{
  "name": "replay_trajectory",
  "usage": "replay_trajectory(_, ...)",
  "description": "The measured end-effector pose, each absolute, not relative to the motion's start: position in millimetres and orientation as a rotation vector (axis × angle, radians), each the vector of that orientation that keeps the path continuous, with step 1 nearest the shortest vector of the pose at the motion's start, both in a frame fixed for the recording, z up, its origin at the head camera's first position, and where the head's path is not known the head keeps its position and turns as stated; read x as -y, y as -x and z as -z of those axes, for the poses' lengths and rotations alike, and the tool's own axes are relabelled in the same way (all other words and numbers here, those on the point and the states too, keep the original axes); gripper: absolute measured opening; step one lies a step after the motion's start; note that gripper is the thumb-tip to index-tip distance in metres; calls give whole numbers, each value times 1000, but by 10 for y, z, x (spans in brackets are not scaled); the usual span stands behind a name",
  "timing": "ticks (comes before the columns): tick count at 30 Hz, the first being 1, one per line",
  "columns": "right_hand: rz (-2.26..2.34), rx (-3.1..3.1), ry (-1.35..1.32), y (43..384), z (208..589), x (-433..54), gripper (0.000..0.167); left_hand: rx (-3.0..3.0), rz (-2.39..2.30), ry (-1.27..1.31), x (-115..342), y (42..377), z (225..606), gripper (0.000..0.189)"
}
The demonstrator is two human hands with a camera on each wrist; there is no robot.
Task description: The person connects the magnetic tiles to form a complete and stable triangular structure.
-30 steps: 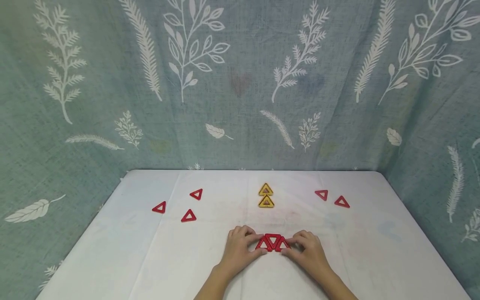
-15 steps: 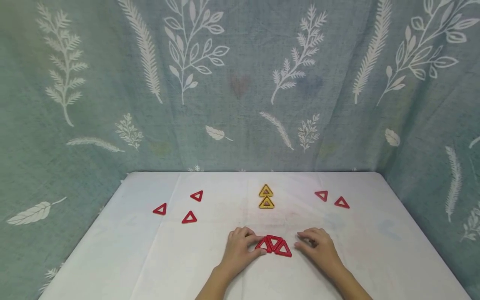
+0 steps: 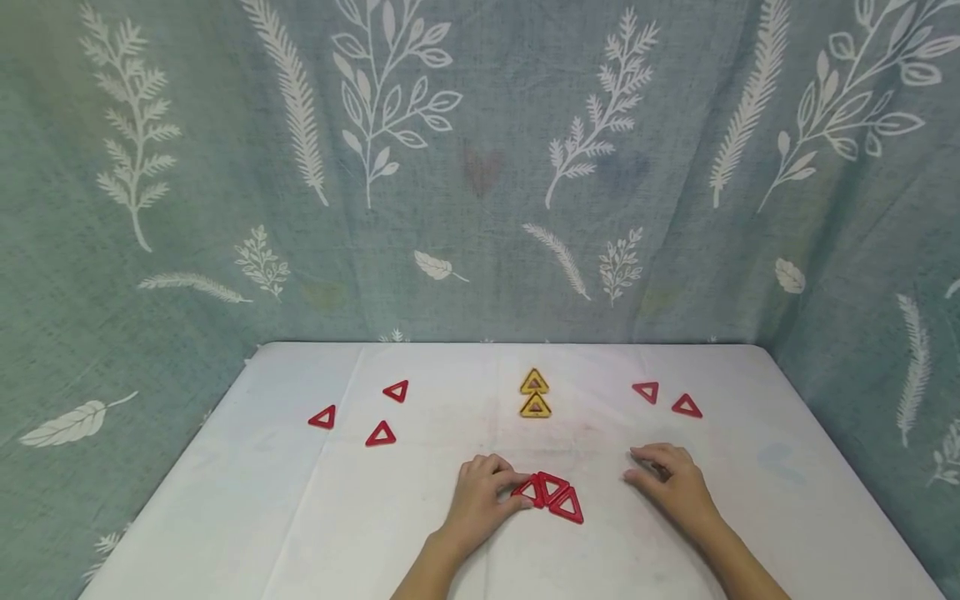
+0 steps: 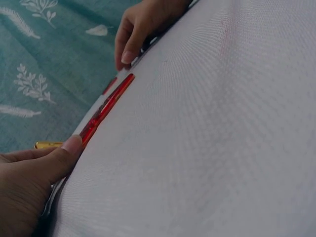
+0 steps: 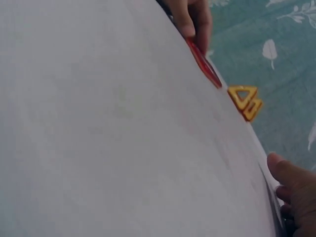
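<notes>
In the head view, my left hand (image 3: 480, 504) pinches the left one of three red, hollow triangular tiles between thumb and forefinger. The middle tile (image 3: 553, 478) lies edge against it, and the right-hand tile (image 3: 566, 515) adjoins that one, slanting toward the near side. All three lie on the white tabletop; the left wrist view has the red row (image 4: 101, 112) nearly edge-on, running from the thumb tip. My right hand (image 3: 675, 487) is off to the right, apart from the tiles, fingers loosely bent with nothing between them.
Two yellow triangular tiles (image 3: 536, 414) stand one behind the other at the back centre. Several loose red triangles lie farther out: a group with a near tile (image 3: 381, 443) at left, and two with a nearer one (image 3: 686, 412) at right. Leaf-patterned cloth (image 3: 480, 275) hangs behind.
My right hand has let go of the right-hand red tile and moved away to the right. The joined tiles have swung, their right end toward the near side. The left hand stays put.
</notes>
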State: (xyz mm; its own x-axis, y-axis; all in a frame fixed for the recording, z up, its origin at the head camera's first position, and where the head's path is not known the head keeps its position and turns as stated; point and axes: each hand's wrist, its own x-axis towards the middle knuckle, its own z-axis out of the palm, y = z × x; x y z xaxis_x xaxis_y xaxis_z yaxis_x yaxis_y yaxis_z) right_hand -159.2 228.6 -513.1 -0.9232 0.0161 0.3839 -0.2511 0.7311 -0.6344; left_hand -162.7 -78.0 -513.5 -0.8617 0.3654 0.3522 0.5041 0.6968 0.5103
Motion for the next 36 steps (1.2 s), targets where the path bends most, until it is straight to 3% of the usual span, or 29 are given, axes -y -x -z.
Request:
replay_trajectory(10, -1228, 2478, 145, 1683, 5116, -2613, 32, 2666, 894, 708, 761, 1623, 5141, 35)
replay_trajectory(16, -1145, 2491, 189, 1784, 5142, -2782, 35, 2628, 847, 712, 733, 1625, 5169, 38)
replay_trajectory(36, -964, 2625, 505, 2296, 5131, -2859, 58, 2647, 886, 728, 771, 1657, 5162, 34)
